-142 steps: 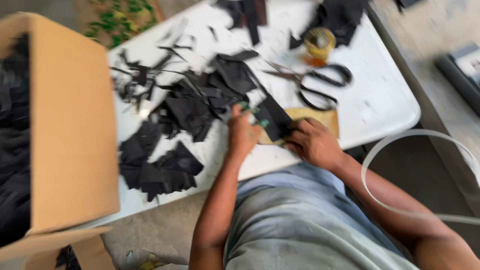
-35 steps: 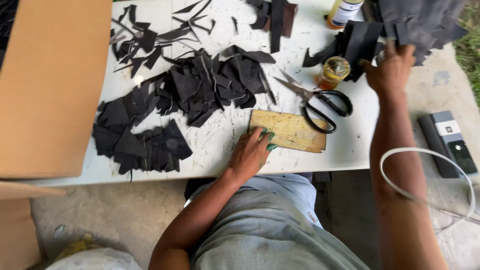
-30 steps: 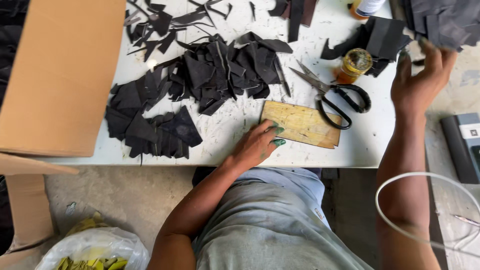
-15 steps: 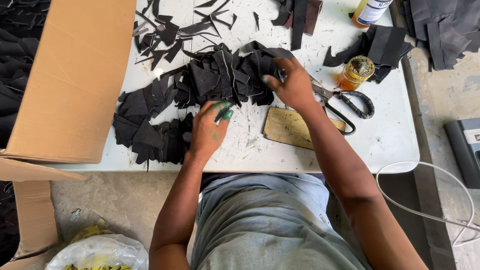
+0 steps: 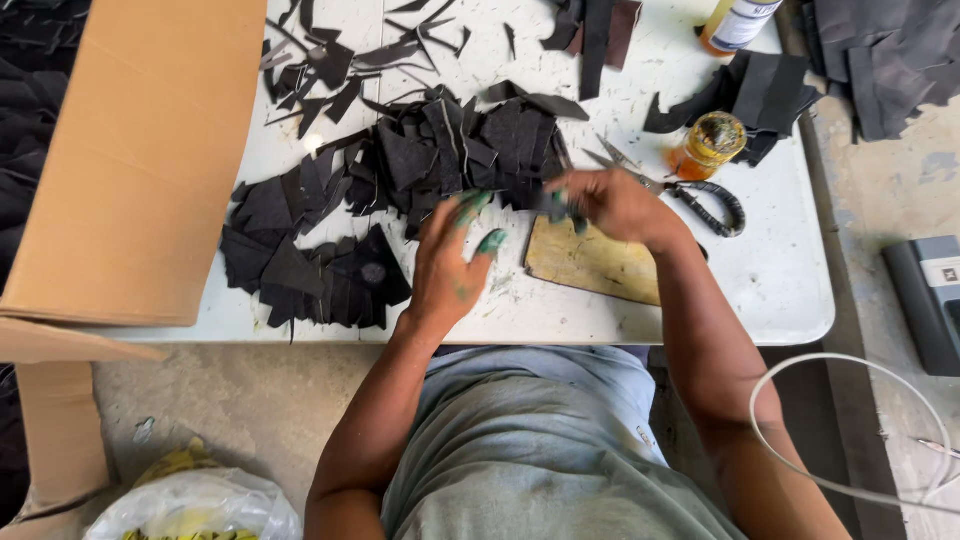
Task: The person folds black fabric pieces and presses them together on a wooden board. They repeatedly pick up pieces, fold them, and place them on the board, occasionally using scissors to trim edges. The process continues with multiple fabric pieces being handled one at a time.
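On the white table [image 5: 760,300] lies a heap of cut black leather pieces [image 5: 440,150]. My left hand [image 5: 452,262], its fingertips stained green, hovers with spread fingers at the heap's near edge and holds nothing. My right hand [image 5: 608,205] pinches a black piece at the heap's right edge, just above a tan wooden board [image 5: 590,265]. A second stack of black pieces [image 5: 310,270] sits at the front left.
Black-handled scissors [image 5: 700,200] and a small amber glass jar [image 5: 708,146] lie right of the board. An open cardboard box [image 5: 130,160] stands on the left. More dark leather [image 5: 880,50] is piled at the far right, with a bottle [image 5: 735,22] nearby. A white cable [image 5: 800,470] loops below.
My right hand came back from the dark pile at the far right to the heap in the middle. My left hand left the wooden board and moved up to the heap's edge.
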